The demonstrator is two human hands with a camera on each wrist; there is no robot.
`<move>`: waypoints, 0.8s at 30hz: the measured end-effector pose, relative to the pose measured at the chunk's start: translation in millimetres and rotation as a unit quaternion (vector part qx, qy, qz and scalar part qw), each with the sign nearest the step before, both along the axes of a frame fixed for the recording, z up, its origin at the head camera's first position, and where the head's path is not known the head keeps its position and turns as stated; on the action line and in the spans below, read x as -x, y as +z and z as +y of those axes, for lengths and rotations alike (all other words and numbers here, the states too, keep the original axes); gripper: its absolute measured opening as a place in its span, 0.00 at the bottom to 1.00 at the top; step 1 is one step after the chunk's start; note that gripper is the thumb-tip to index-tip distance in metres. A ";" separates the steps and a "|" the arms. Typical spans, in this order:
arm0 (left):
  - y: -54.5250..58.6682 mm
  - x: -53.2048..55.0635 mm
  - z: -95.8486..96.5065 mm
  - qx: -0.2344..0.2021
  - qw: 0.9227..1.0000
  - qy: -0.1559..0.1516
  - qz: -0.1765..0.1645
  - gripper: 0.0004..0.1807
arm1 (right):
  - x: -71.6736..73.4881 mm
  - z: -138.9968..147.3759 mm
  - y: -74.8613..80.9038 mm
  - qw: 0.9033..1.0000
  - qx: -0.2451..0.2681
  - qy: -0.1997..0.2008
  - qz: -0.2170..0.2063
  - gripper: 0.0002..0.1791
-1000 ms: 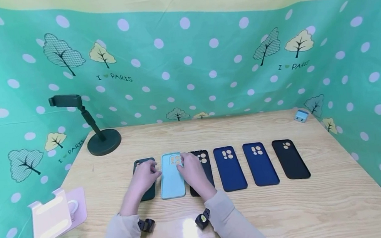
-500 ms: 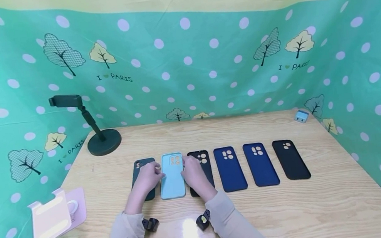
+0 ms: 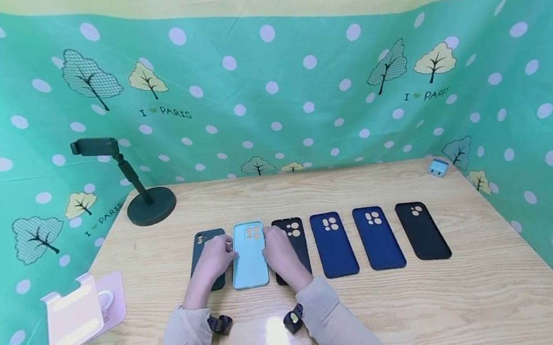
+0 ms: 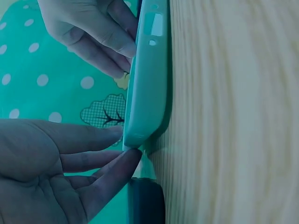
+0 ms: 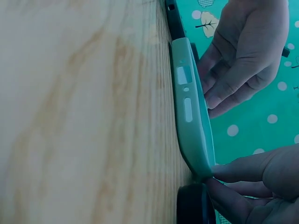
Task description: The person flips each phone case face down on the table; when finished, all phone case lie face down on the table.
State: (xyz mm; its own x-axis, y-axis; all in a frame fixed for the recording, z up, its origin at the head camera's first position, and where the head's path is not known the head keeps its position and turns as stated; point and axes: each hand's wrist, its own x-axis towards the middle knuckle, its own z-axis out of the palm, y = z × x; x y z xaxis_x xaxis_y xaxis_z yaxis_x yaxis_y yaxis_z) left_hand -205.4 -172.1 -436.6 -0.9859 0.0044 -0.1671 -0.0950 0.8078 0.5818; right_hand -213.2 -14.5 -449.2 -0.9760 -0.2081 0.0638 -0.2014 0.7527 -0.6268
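Observation:
A light blue phone case [image 3: 249,266] lies on the wooden table, its open side up and its camera cutouts at the far end. My left hand [image 3: 214,255] pinches the case's left edge between thumb and fingers. Opposite it, my right hand [image 3: 279,247] pinches the right edge. Both wrist views show the case's side wall [image 4: 150,88] close against the tabletop. Partly under my left hand sits a dark green phone case [image 3: 220,281]. A black phone case [image 3: 302,244] is partly covered by my right hand and forearm.
Two dark blue phone cases [image 3: 335,250] [image 3: 379,243] and another black case [image 3: 424,235] continue the row rightward. A black phone stand [image 3: 151,206] stands back left, a pink folding stand [image 3: 76,320] front left. A small blue charger [image 3: 438,168] sits back right; a patterned curtain encloses the table.
My left hand has moved slightly right, from beside the light blue case onto its left edge. My right hand has come a little nearer along the right edge. The case has barely moved.

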 end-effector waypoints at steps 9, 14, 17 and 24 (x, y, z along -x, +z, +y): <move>0.0 0.5 -5.4 -0.027 1.000 0.003 -0.001 0.24 | 0.6 -1.7 0.4 1.000 0.006 -0.002 -0.012 0.25; -0.7 1.7 -10.3 -0.040 0.999 0.009 0.005 0.23 | 1.7 -2.8 0.2 1.000 0.016 0.005 -0.016 0.25; -0.9 2.4 -14.0 -0.058 0.998 0.011 0.008 0.23 | 2.4 -4.0 0.0 0.999 0.034 0.007 -0.027 0.25; 2.9 1.8 -22.2 -0.110 0.994 0.021 0.005 0.21 | 5.9 -7.6 -2.4 0.997 0.051 0.011 -0.049 0.26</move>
State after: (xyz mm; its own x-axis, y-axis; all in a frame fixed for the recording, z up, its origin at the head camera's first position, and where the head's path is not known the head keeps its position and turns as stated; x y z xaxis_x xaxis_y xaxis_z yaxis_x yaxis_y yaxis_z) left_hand -207.2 -194.3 -433.8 -0.9875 -0.0004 -0.1577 -0.1193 0.6559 0.7454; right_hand -219.1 -22.0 -451.6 -0.9740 -0.2264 -0.0105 -0.1504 0.6804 -0.7173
